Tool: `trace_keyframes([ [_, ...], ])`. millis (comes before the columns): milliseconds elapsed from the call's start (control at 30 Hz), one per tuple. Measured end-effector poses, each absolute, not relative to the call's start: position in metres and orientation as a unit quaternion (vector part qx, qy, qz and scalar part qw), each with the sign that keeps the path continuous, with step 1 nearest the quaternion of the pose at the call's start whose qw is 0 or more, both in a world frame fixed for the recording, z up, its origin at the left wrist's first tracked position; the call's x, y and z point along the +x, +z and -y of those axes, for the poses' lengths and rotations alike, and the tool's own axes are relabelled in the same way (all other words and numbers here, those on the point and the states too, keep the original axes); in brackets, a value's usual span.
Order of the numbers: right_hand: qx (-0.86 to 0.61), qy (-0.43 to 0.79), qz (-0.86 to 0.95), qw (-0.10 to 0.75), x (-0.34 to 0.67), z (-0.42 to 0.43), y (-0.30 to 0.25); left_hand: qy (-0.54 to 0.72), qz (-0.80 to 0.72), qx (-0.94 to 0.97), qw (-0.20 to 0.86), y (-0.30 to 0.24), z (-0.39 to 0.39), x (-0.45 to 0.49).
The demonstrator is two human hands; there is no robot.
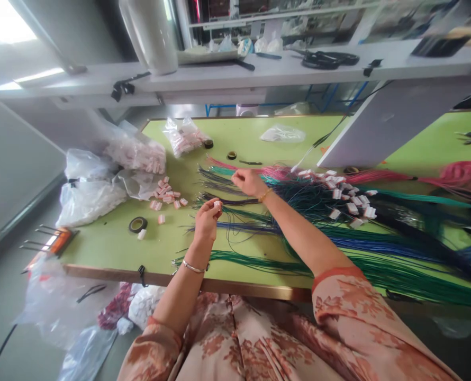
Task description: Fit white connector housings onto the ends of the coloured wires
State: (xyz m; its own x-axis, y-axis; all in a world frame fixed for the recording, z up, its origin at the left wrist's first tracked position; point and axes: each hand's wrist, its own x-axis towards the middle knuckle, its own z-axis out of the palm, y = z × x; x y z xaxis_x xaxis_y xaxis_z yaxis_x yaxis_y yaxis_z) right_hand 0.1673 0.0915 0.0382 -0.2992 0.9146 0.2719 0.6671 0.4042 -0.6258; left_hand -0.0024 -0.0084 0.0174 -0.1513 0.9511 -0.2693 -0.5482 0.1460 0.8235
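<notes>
My left hand [206, 221] is closed around a small white connector housing [218, 205], held upright between thumb and fingers above the wires. Farther back and to the right, my right hand [251, 183] is pinched over the grey wires [219, 185]; what its fingertips hold, if anything, is too small to make out. Dark wires [235, 200] run between the hands, their metal-tipped ends pointing left. Green wires [251, 259] lie along the near side, and pink wires [275, 172] lie behind my right hand. Wired connectors [352, 203] are heaped to the right of my right forearm.
Loose connectors [167, 193] lie left of my hands, near a roll of black tape [137, 225]. Bags of connectors [136, 153] stand at the back left. An orange pronged tool [59, 241] sits at the left corner. A raised shelf [227, 76] spans the back.
</notes>
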Motion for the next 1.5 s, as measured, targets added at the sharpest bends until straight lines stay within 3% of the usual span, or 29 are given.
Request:
trace_keyframes([
  [200, -0.673, 0.132, 0.719, 0.112, 0.175, -0.162, 0.023, 0.616, -0.43, 0.209, 0.626, 0.007, 0.003, -0.006],
  [467, -0.661, 0.108, 0.742, 0.035, 0.17, -0.184, 0.0, 0.603, -0.428, 0.214, 0.638, 0.005, 0.009, -0.01],
  [867, -0.588, 0.148, 0.781, 0.151, 0.148, -0.199, 0.004, 0.611, -0.425, 0.203, 0.637, 0.007, 0.013, -0.006],
  [1167, -0.697, 0.179, 0.675, 0.162, 0.159, -0.225, 0.039, 0.608, -0.426, 0.206, 0.638, 0.003, 0.012, -0.009],
  [1500, -0.48, 0.31, 0.755, 0.323, 0.117, -0.183, 0.055, 0.611, -0.407, 0.186, 0.653, 0.004, 0.011, -0.007],
])
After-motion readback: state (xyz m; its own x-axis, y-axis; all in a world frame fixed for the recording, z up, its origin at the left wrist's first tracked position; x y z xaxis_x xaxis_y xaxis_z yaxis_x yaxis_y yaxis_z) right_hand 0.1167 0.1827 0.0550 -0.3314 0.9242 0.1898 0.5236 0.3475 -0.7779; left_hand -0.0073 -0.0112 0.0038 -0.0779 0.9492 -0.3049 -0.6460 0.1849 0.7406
